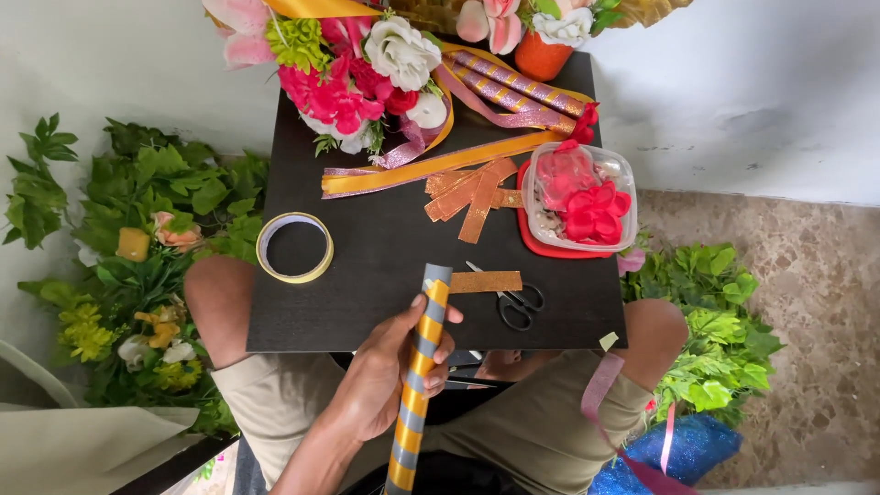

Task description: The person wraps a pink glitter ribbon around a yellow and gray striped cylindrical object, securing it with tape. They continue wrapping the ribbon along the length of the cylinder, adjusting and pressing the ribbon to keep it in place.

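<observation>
Left hand fingers curled round a striped stick held over the lap at the table edge, right hand unseen, glitter strip at the stick's tip, scissors beside, tape roll left, flowers beyond

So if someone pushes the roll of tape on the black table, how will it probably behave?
The roll of tape lies flat on the black table, so it would probably slide, not roll. It is a thin open ring, so likely light. Set on edge, it could roll away.

Khaki shorts — knee-length, loose, bare forearm, no sleeve
</observation>
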